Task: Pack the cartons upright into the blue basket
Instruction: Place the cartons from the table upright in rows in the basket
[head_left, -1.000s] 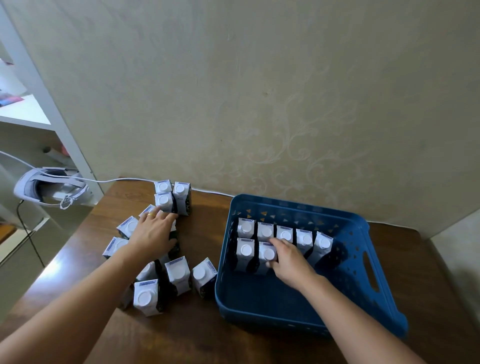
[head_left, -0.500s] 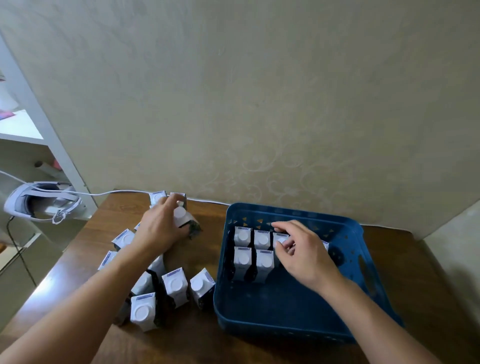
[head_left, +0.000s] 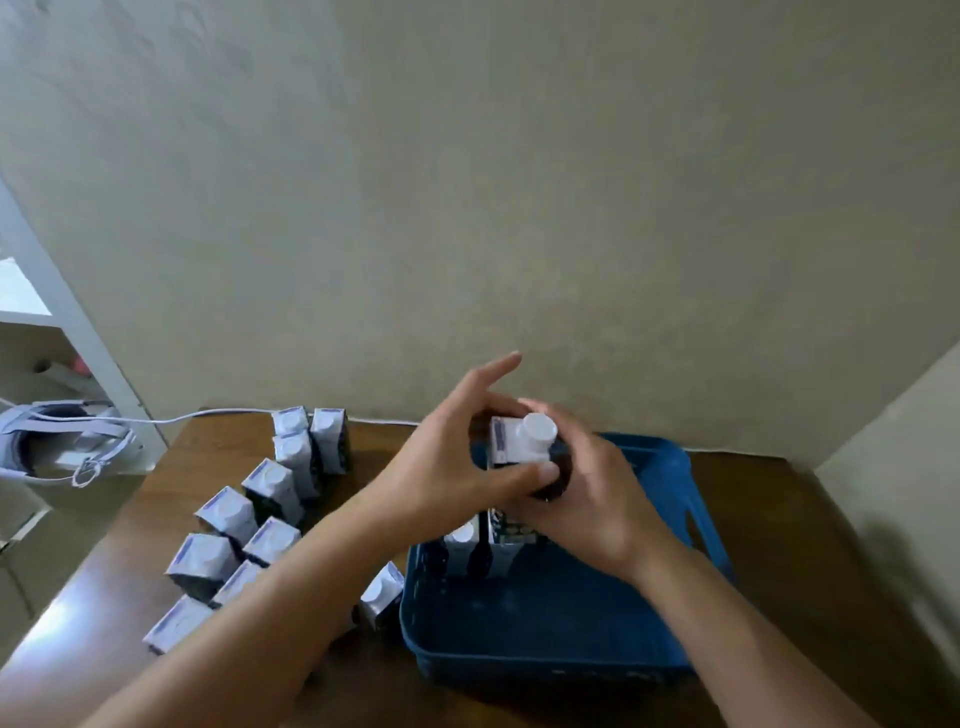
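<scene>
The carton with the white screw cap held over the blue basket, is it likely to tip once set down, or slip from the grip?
The carton looks tall for its narrow base, so it may tip if nudged. Both the left hand and the right hand wrap it, so slipping seems unlikely. Its boxy sides look stiff.

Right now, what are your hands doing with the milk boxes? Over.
Left hand and right hand both gripping one carton above blue basket. Packed cartons mostly hidden below. Nothing blocking.

home room, wallpapered wall (head_left: 519, 182), wooden table (head_left: 805, 545)
</scene>
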